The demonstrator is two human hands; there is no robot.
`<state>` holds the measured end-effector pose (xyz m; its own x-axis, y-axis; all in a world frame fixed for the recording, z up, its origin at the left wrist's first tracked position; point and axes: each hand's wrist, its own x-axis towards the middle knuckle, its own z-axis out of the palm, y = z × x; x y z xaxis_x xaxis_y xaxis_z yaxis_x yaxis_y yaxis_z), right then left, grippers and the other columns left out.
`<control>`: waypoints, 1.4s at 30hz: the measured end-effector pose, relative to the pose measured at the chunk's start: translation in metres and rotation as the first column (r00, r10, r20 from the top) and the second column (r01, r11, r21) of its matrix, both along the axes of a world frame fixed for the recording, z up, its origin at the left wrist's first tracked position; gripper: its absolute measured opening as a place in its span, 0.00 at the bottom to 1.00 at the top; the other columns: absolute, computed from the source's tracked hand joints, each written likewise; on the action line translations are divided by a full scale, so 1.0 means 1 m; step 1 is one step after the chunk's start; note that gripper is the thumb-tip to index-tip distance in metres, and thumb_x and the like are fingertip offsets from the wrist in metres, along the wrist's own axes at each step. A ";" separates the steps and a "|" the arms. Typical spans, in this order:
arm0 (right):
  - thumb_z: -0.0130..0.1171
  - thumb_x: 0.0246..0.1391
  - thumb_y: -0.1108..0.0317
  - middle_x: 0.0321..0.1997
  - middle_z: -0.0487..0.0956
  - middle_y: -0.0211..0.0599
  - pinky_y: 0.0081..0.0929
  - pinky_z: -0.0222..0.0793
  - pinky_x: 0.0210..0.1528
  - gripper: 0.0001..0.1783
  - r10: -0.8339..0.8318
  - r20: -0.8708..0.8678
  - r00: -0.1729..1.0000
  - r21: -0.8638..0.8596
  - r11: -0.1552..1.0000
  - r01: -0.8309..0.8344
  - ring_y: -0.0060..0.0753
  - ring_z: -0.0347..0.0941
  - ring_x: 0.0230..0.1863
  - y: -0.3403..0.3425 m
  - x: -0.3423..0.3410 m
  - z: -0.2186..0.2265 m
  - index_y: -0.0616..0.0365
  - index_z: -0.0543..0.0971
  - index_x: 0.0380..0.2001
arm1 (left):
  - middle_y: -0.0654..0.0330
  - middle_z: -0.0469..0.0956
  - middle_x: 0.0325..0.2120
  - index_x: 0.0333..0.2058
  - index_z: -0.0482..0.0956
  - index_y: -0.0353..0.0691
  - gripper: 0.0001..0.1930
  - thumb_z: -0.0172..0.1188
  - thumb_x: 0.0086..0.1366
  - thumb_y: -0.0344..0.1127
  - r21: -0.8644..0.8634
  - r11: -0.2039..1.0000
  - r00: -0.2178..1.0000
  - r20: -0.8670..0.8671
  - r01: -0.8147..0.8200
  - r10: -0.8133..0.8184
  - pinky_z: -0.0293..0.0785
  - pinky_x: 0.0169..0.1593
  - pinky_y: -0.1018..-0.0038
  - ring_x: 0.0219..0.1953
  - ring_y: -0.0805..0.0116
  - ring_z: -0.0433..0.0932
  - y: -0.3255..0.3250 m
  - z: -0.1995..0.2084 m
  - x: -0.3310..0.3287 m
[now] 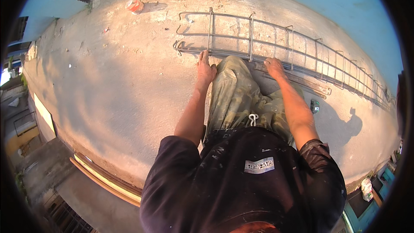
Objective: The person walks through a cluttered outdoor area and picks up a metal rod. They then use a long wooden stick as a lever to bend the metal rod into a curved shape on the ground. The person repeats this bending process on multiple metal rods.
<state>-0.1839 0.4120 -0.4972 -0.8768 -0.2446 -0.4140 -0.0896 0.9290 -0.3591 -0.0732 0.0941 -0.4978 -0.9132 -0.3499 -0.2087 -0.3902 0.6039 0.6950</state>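
L hand (206, 67) and R hand (275, 68) are at near side of rebar cage (293, 52), clamped or not I can't tell; step is prob. positioning, next move calls for even hold.

Far end of the rebar cage (293, 50) too small and blurry for detail
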 end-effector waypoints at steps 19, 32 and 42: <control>0.51 0.63 0.56 0.48 0.78 0.41 0.45 0.58 0.62 0.15 0.024 -0.077 0.997 -0.010 1.000 -0.025 0.48 0.68 0.55 0.004 0.000 -0.013 0.53 0.81 0.41 | 0.41 0.63 0.63 0.64 0.57 0.27 0.39 0.55 0.50 0.18 0.409 0.906 0.930 -0.364 0.113 0.049 0.51 0.70 0.65 0.69 0.51 0.57 -0.017 -0.049 0.005; 0.54 0.62 0.55 0.54 0.75 0.45 0.45 0.56 0.66 0.19 -0.023 -0.376 0.926 -0.040 0.999 0.009 0.52 0.63 0.61 0.036 0.017 -0.082 0.56 0.78 0.48 | 0.43 0.80 0.44 0.50 0.78 0.36 0.24 0.64 0.58 0.44 0.037 0.909 0.900 0.124 0.416 -0.417 0.71 0.56 0.60 0.51 0.46 0.77 0.119 0.045 -0.095; 0.51 0.62 0.59 0.48 0.76 0.44 0.47 0.59 0.59 0.12 -0.045 -0.239 0.970 -0.079 0.997 0.027 0.50 0.67 0.55 0.014 0.013 -0.028 0.52 0.81 0.38 | 0.47 0.81 0.44 0.46 0.83 0.44 0.18 0.61 0.61 0.47 -0.036 0.876 0.831 0.335 0.481 -0.443 0.71 0.54 0.59 0.51 0.47 0.77 0.121 0.012 -0.102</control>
